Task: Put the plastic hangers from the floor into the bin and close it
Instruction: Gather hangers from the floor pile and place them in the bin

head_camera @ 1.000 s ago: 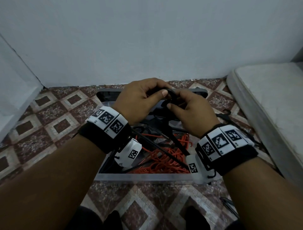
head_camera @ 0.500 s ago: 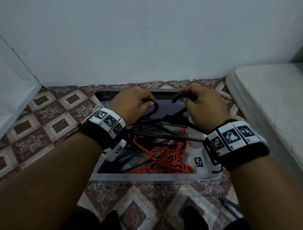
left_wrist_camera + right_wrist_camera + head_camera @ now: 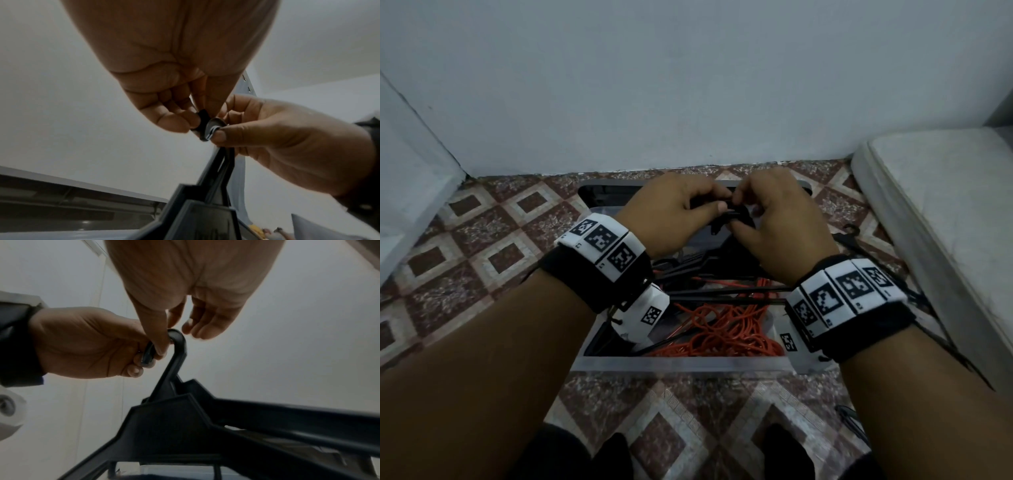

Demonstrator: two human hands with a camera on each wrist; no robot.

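Both hands meet over the far end of a clear plastic bin [image 3: 681, 364] on the tiled floor. My left hand [image 3: 709, 205] pinches the hook [image 3: 202, 116] of a black plastic hanger. My right hand [image 3: 746, 214] pinches a second hook [image 3: 176, 340] pressed against it. The two hanger bodies [image 3: 185, 418] hang stacked below the hooks, over the bin. Inside the bin lie more black hangers [image 3: 722, 291] and a tangled orange cord [image 3: 722, 329]. Another black hanger [image 3: 854, 236] lies on the floor to the right of the bin.
A dark frame, perhaps the lid [image 3: 599, 192], lies behind the bin against the white wall. A white mattress [image 3: 945, 205] borders the right side. A further black hanger [image 3: 851, 418] lies on the floor at the lower right. My feet are near the bin's front.
Half a second ago my hands were apart, each holding a hanger hook over the bin. They have come back together, hooks touching, as they were one second ago.
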